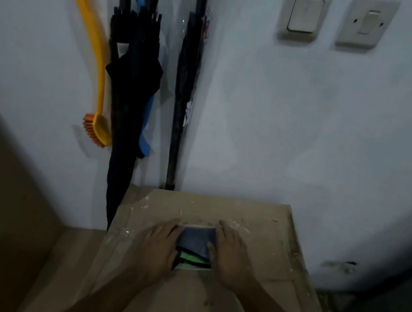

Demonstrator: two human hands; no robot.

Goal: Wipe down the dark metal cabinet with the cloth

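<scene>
Key relation: a small folded bundle of cloth [196, 247], dark blue on top with a bright green layer showing at its near edge, was framed between the two hands, directly ahead of the person; its long axis could not be told with confidence, as both sides were covered.
Left hand: the left hand [160, 249] was laid flat against the left side of the bundle, fingers extended and lying against it rather than curled round it.
Right hand: the right hand [231, 252] was laid on the right side in mirror fashion, fingers straight and reaching past the far edge, thumb resting on the dark fabric.
Nearer hand: neither was judged nearer; both were touching the cloth.
Cloth's place: it was lying on top of a worn brown cardboard box [254, 232] flecked with white, set against a pale wall.
Cloth's look: it was seen as soft, layered and neatly folded; dim light left its weave unreadable.
Cabinet: a dark surface [391, 309] at the right edge was possibly the dark metal cabinet, though this could not be confirmed.
Step in hand: the cloth was judged to be about to be gathered up; no wiping appeared to have been started.
Surroundings: a yellow long-handled brush with orange bristles [91, 55] and dark folded umbrellas [131, 89] were hung on the wall.
</scene>
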